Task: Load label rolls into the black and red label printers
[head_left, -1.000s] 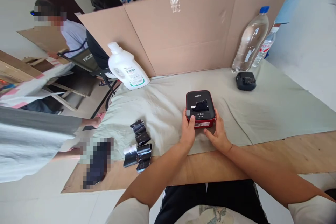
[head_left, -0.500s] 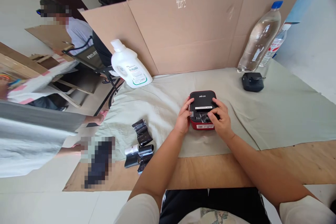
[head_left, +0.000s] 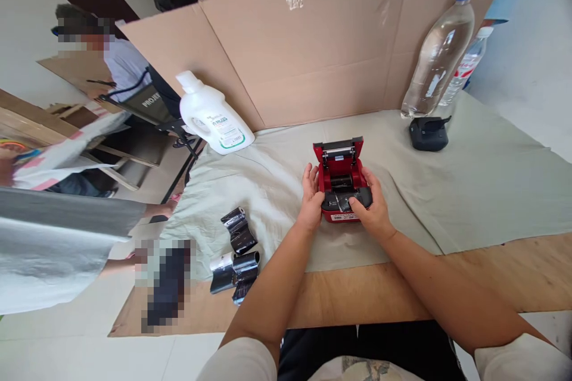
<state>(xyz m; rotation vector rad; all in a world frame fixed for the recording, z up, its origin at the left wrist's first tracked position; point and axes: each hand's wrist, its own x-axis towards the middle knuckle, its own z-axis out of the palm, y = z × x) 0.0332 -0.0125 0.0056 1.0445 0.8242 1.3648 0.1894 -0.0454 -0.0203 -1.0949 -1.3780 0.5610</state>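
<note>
The red device [head_left: 334, 197] stands on the cloth [head_left: 277, 184], right of the white jug [head_left: 217, 120] and nearer me. My left hand [head_left: 311, 205] lies spread beside it; my right [head_left: 374, 208] grips its front corner. Tilting could drop the raised lid [head_left: 338, 147] on my fingers.

Pale cloth [head_left: 277, 190] over wooden tabletop [head_left: 353, 294]
</note>
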